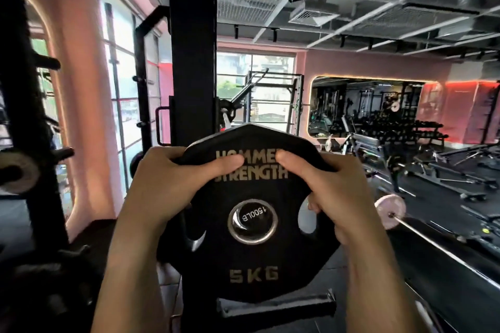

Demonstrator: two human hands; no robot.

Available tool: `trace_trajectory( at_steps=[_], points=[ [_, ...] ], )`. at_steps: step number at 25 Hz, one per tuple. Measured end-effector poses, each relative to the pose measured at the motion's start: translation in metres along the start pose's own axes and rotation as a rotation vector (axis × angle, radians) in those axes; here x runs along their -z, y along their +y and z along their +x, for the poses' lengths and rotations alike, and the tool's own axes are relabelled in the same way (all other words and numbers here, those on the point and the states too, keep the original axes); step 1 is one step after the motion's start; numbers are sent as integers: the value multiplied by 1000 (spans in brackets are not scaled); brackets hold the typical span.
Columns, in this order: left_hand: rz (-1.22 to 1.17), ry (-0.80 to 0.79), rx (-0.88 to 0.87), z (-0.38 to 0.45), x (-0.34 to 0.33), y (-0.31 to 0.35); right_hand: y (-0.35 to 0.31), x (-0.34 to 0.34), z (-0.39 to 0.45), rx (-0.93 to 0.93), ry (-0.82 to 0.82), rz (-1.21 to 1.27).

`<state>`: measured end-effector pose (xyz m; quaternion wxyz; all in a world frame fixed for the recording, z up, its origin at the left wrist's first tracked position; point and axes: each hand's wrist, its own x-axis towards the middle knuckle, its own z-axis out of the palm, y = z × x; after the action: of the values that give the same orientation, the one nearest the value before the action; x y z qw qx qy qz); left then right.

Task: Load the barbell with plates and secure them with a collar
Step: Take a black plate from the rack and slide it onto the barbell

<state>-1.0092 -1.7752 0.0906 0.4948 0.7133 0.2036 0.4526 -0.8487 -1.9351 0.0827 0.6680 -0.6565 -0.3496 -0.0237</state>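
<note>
A black 5 kg plate with gold lettering faces me upright at the centre. The barbell's sleeve end, stamped 1500LB, shows through the plate's steel-ringed centre hole. My left hand grips the plate's upper left edge with the thumb across the lettering. My right hand grips the upper right edge, its fingers through a side grip hole. No collar is in view.
A black rack upright rises right behind the plate. Another rack post with storage pegs stands at the left. A floor barbell with a pink plate lies to the right, with benches and dumbbell racks beyond.
</note>
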Motion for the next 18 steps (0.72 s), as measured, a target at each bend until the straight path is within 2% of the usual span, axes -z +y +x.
trace_trajectory(
  at_steps=[9,12,18],
  points=[
    [51,54,3,10,-15,-3,32,-8,28,42,-80,141],
    [18,62,-20,29,-20,-15,44,-17,47,57,-57,104],
    [96,88,-66,85,-31,-42,77,-41,93,34,-42,119]
  ],
)
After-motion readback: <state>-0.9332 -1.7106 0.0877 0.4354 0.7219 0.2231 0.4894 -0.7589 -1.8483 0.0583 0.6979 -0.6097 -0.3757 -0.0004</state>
